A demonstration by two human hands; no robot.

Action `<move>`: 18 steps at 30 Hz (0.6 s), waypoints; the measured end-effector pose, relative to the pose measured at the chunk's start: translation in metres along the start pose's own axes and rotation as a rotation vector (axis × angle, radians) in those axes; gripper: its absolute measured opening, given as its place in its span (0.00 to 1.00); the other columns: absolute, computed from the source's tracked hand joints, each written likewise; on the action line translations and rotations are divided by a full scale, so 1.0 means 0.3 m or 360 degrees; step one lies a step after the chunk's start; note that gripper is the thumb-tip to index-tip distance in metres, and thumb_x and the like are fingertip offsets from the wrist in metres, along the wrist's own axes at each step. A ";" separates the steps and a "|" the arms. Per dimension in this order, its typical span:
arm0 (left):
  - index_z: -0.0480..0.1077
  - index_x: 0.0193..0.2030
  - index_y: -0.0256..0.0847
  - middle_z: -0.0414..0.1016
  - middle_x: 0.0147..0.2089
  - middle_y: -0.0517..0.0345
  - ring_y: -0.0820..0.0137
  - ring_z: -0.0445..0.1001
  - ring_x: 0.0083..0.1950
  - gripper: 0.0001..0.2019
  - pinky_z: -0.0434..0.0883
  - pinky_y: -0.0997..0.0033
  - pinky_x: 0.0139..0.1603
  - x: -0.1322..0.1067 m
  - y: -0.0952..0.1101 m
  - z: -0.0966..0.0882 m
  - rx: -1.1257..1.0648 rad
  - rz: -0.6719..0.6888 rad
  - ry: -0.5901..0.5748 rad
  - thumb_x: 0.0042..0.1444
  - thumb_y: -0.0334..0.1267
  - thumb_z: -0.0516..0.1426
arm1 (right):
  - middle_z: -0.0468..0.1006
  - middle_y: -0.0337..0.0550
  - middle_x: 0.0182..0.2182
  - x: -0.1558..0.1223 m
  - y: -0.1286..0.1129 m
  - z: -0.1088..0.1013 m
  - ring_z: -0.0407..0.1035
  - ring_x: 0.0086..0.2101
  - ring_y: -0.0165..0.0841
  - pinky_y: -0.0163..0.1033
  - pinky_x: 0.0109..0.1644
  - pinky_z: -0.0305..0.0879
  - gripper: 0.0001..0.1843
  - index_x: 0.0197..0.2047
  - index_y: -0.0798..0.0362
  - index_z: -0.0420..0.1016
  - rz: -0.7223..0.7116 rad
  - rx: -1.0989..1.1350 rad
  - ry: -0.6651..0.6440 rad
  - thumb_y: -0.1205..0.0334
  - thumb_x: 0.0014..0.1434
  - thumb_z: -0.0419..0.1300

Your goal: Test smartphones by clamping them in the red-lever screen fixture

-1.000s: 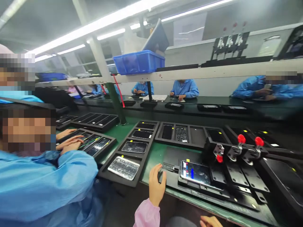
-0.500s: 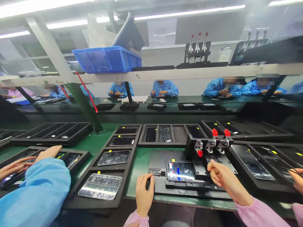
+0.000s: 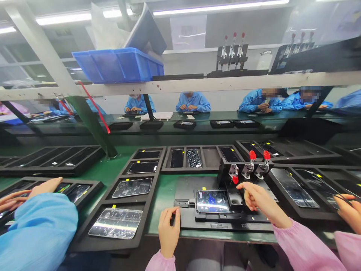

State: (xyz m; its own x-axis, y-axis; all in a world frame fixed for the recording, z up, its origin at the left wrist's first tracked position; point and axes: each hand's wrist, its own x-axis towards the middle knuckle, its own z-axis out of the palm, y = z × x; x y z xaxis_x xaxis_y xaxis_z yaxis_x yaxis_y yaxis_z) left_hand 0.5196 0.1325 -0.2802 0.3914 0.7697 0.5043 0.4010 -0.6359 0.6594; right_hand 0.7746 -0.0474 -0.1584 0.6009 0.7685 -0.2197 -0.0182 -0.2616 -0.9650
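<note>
Curling the left hand with its fingers together at the edge of the black fixture plate, keeping the right hand with its fingertips nearly together above that plate, whether pinching anything hidden, a smartphone lying seated in the fixture, red-knobbed toggle clamps upright, not yet lowered.

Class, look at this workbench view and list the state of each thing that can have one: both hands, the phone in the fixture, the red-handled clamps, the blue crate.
Left hand: fingers curled, at the fixture plate's left edge.
Right hand: raised over the fixture, fingers parted.
Phone: lying flat in the fixture, glossy face up.
Nearest toggle clamp: red knob tipped down.
Other two toggle clamps: red knobs standing up.
Blue plastic crate: on the overhead shelf, tilted panel behind it.
</note>
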 end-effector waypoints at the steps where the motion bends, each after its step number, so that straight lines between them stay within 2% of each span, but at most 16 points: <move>1: 0.71 0.36 0.42 0.72 0.33 0.56 0.66 0.69 0.36 0.07 0.67 0.67 0.37 0.000 0.000 -0.002 -0.0001 0.0001 -0.0002 0.57 0.38 0.52 | 0.62 0.31 0.14 0.000 -0.005 0.001 0.58 0.16 0.26 0.32 0.20 0.51 0.25 0.42 0.55 0.64 0.0017 -0.0010 -0.0029 0.41 0.57 0.48; 10: 0.71 0.35 0.42 0.72 0.33 0.56 0.67 0.69 0.36 0.07 0.67 0.68 0.37 -0.005 0.002 -0.008 0.0001 -0.0029 -0.0031 0.57 0.38 0.52 | 0.63 0.31 0.13 0.008 -0.005 0.015 0.59 0.15 0.27 0.31 0.19 0.51 0.27 0.46 0.55 0.63 0.0062 0.0013 -0.0050 0.39 0.55 0.49; 18: 0.70 0.35 0.43 0.72 0.33 0.58 0.69 0.68 0.34 0.08 0.66 0.69 0.36 0.004 0.007 -0.019 -0.0026 -0.0070 -0.0059 0.58 0.40 0.52 | 0.64 0.30 0.12 0.021 -0.008 0.041 0.61 0.14 0.27 0.29 0.17 0.51 0.28 0.47 0.55 0.62 0.0063 0.0029 0.0041 0.40 0.54 0.49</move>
State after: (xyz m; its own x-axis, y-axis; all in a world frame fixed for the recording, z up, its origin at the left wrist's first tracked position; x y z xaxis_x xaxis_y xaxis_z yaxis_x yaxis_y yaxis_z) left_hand 0.5162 0.1323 -0.2751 0.4044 0.7939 0.4540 0.4048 -0.6005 0.6896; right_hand 0.7686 -0.0348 -0.1592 0.6199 0.7424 -0.2542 -0.0568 -0.2807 -0.9581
